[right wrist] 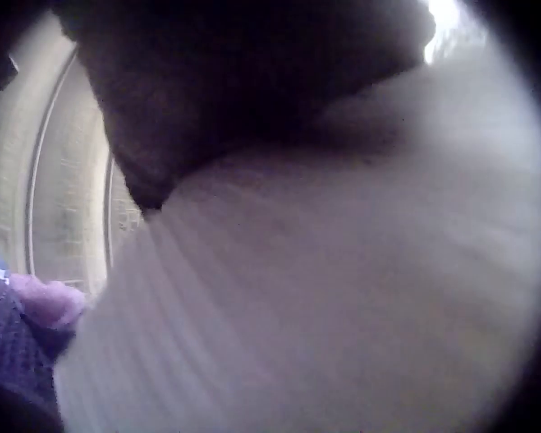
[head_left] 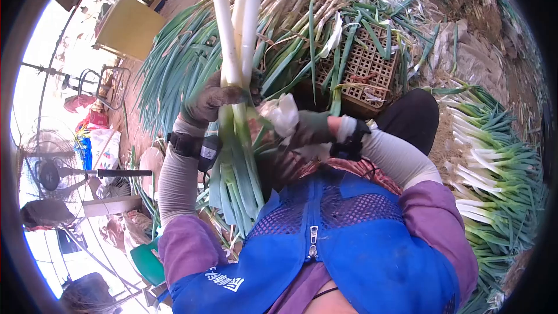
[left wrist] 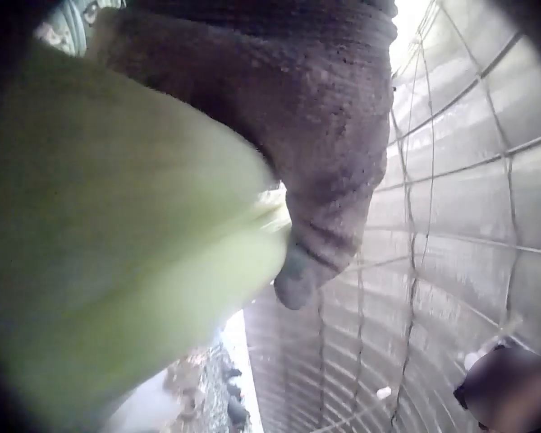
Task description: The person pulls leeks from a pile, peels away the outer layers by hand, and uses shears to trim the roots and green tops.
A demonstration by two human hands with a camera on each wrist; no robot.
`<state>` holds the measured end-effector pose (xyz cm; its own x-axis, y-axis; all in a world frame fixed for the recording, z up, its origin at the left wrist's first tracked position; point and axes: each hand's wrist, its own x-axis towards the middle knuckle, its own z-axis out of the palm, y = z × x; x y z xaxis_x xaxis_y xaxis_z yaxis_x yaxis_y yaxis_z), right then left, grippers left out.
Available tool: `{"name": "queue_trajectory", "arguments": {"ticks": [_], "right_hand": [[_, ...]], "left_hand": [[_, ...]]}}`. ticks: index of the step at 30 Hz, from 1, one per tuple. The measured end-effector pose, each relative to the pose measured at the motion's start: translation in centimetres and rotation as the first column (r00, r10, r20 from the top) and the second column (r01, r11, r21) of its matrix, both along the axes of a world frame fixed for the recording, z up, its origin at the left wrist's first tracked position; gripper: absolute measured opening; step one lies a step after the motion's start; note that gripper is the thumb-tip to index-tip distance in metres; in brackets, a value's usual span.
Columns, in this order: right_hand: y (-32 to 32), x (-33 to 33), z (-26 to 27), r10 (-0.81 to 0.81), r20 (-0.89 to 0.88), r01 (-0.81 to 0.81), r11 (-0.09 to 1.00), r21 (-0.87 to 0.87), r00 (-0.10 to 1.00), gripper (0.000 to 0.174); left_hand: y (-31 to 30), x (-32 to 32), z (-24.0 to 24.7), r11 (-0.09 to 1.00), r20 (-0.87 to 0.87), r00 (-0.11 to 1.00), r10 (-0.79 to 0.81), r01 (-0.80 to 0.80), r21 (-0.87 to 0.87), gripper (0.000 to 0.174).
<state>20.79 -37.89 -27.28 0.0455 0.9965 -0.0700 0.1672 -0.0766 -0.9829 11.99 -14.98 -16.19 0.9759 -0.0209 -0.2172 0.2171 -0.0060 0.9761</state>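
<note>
Several long green onions (head_left: pixel 251 23) stand in my gloved left hand (head_left: pixel 214 100), white stems up and green leaves hanging below. That hand grips them around the stalks. In the left wrist view the pale green stalks (left wrist: pixel 135 234) fill the left side, with the gloved thumb (left wrist: pixel 316 225) curled at them. To the right of the bunch, my gloved right hand (head_left: pixel 311 131) is blurred. A crumpled whitish piece (head_left: pixel 283 115) sits at its fingers, which are mostly hidden. The right wrist view shows a dark glove (right wrist: pixel 252 81) over a blurred pale ribbed surface (right wrist: pixel 325 280).
A large heap of green onions (head_left: pixel 180 58) lies in front, partly over a plastic crate (head_left: pixel 369 70). More onions with white stems (head_left: pixel 494 168) lie in a row on the right. At the left stand a fan (head_left: pixel 49 168) and a yellowish box (head_left: pixel 129 28).
</note>
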Motion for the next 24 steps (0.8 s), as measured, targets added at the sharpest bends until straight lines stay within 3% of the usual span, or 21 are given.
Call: {"name": "queue_trajectory", "arguments": {"ticks": [2, 3, 6, 7, 8, 9, 11, 13, 14, 15, 17, 18, 19, 20, 21, 22, 24], "right_hand": [[-1.3, 2.3, -2.8, 0.043, 0.233, -0.054, 0.998, 0.045, 0.972, 0.044], [-2.1, 3.0, -3.0, 0.084, 0.375, -0.040, 0.991, -0.125, 0.923, 0.042], [-6.6, 8.0, -6.4, 0.101, 0.435, 0.027, 0.960, -0.279, 0.895, 0.043], [-7.5, 8.8, -6.1, 0.009, 0.400, 0.088, 0.970, -0.225, 0.917, 0.043], [-7.9, 9.0, -6.1, -0.199, 0.316, 0.212, 0.977, -0.008, 0.928, 0.034], [-6.6, 7.6, -3.2, -0.296, -0.218, 0.311, 0.950, 0.037, 0.930, 0.035], [-3.8, 6.2, -0.1, -0.282, -0.331, 0.268, 0.959, -0.089, 0.900, 0.040], [-1.5, 5.4, 1.4, -0.048, -0.072, 0.047, 0.999, -0.012, 0.996, 0.041], [0.6, 3.5, 3.1, 0.089, -0.187, -0.043, 0.971, 0.236, 0.978, 0.041], [2.8, 1.4, 4.7, 0.246, -0.263, -0.096, 0.874, 0.477, 0.933, 0.042], [6.3, -0.9, 6.2, 0.304, -0.014, -0.251, 0.810, 0.530, 0.952, 0.041], [8.3, -1.6, 6.1, 0.230, 0.286, -0.319, 0.892, 0.320, 0.930, 0.041], [10.0, -2.1, 5.8, 0.198, 0.570, -0.303, 0.948, 0.095, 0.797, 0.041], [11.2, -2.4, 5.4, 0.211, 0.793, -0.203, 0.973, -0.112, 0.571, 0.041], [11.1, -2.2, 4.0, 0.083, 0.752, -0.224, 0.971, 0.087, 0.654, 0.034], [11.5, -2.1, 2.2, 0.042, 0.754, -0.190, 0.976, 0.111, 0.655, 0.033], [14.3, -0.4, -4.6, -0.011, 0.665, -0.298, 0.888, 0.350, 0.747, 0.033]], "left_hand": [[1.0, -0.6, 0.3, 0.996, 0.074, 0.996, 0.052, -0.046, -0.081, 0.065], [1.6, -0.8, 1.0, 0.988, 0.087, 0.991, 0.100, -0.089, -0.122, 0.063], [4.4, -2.0, 2.2, 0.941, 0.132, 0.949, 0.288, -0.255, -0.221, 0.059], [4.9, -2.4, 2.8, 0.934, 0.126, 0.946, 0.300, -0.265, -0.239, 0.059], [5.0, -2.9, 3.4, 0.941, 0.158, 0.935, 0.316, -0.288, -0.180, 0.060], [4.8, -2.8, 3.9, 0.945, 0.186, 0.941, 0.283, -0.242, -0.218, 0.053], [4.3, -2.4, 4.6, 0.959, 0.221, 0.947, 0.231, -0.184, -0.217, 0.047], [3.7, -1.6, 5.6, 0.978, 0.231, 0.955, 0.187, -0.160, -0.132, 0.049], [3.0, -1.4, 6.4, 0.983, 0.247, 0.952, 0.179, -0.161, -0.090, 0.053], [2.2, -1.0, 7.3, 0.986, 0.262, 0.950, 0.168, -0.162, -0.046, 0.058], [0.9, -1.0, 10.4, 0.989, 0.303, 0.946, 0.115, -0.136, 0.052, 0.064], [0.3, -2.1, 12.3, 0.974, 0.260, 0.950, 0.170, -0.202, 0.102, 0.067], [0.7, -2.2, 13.4, 0.986, 0.329, 0.938, 0.105, -0.142, 0.091, 0.069], [1.3, -2.5, 14.6, 0.993, 0.399, 0.916, 0.043, -0.083, 0.084, 0.071], [1.6, -3.4, 16.1, 0.991, 0.461, 0.887, 0.011, -0.070, 0.112, 0.071], [2.1, -4.5, 17.7, 0.988, 0.520, 0.854, -0.021, -0.062, 0.141, 0.071], [4.2, -7.7, 21.0, 0.978, 0.572, 0.820, 0.032, -0.144, 0.152, 0.063]]}}
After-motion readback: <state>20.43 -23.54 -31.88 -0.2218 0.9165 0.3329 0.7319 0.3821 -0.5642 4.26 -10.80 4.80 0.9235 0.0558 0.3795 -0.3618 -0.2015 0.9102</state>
